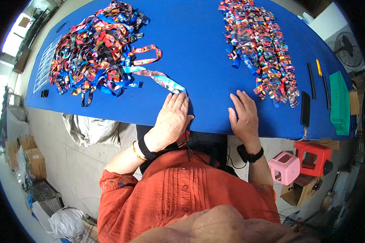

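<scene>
Left hand (173,115) flat, touching a ribbon (168,83) just ahead; right hand (245,115) loosely spread, seemingly empty. The heap (95,52) beyond the left looks unsorted, the rows (267,52) beyond the right (neater) apparently done.

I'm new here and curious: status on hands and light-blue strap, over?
Left hand flat by light-blue strap. Right hand open, holding nothing visible. Strap runs back into tangled pile.
</scene>
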The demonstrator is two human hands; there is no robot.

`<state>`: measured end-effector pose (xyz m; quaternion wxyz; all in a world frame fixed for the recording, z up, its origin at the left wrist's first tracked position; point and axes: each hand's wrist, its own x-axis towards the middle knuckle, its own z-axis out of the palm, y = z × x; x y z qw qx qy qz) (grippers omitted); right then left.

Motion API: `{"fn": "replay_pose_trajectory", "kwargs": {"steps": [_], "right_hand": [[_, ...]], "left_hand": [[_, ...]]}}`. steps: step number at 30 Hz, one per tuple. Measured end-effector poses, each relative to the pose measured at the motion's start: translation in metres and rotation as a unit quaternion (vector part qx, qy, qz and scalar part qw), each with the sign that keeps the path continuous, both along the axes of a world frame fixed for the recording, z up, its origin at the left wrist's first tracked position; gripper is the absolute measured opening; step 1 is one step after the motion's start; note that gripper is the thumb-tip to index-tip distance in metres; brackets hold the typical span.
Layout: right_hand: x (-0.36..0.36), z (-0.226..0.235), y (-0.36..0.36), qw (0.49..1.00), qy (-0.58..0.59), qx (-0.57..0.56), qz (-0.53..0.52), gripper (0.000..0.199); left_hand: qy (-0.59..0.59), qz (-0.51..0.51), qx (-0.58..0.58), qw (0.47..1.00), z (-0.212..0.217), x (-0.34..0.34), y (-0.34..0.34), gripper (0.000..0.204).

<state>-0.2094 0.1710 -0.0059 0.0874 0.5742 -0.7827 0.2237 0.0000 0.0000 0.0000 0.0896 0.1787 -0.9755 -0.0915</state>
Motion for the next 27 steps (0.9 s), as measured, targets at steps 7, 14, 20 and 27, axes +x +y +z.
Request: {"fn": "replay_pose_trajectory", "kwargs": {"steps": [7, 14, 20, 27], "right_hand": [[0.006, -0.002, -0.006, 1.0, -0.002, -0.009, -0.004, 0.041], [0.005, -0.001, -0.004, 1.0, 0.0, -0.009, -0.004, 0.041], [0.005, 0.0, -0.004, 1.0, 0.006, -0.002, 0.0, 0.04], [0.007, 0.001, -0.005, 1.0, 0.014, -0.01, 0.011, 0.04]], "left_hand": [[-0.01, 0.007, -0.022, 1.0, 0.015, 0.014, -0.012, 0.054], [0.012, -0.017, 0.071, 0.997, 0.03, 0.021, -0.004, 0.046], [0.063, -0.105, 0.129, 0.984, 0.025, 0.01, 0.02, 0.043], [0.049, -0.124, 0.133, 0.982, 0.024, 0.005, 0.026, 0.04]]}}
